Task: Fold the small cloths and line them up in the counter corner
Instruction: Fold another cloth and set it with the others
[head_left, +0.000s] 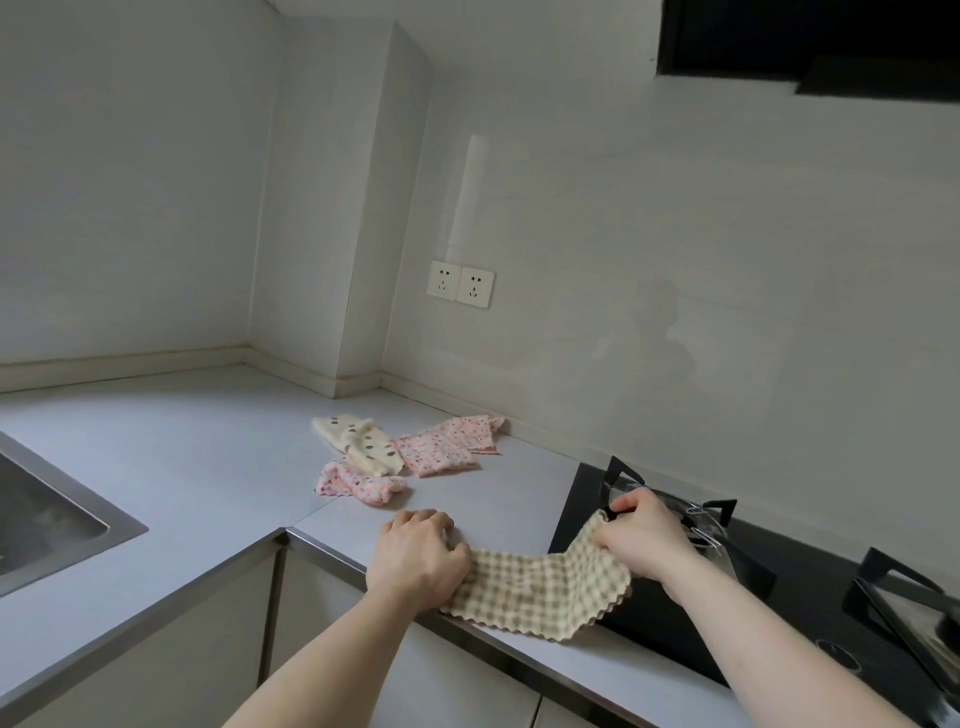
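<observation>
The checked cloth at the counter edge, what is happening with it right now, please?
A person holds the checked cloth with both hands, stretched out over the front edge of the counter beside the black stove. The left hand grips one end and the right hand pinches the other; it is not yet folded. Further back lie three more cloths, loose and crumpled: a cream dotted cloth, a pink floral cloth and a smaller pink cloth. None are lined up in the corner yet.

Four small cloths (540, 587) (three loose), two wall sockets (460, 283), two hands (415, 556).
</observation>
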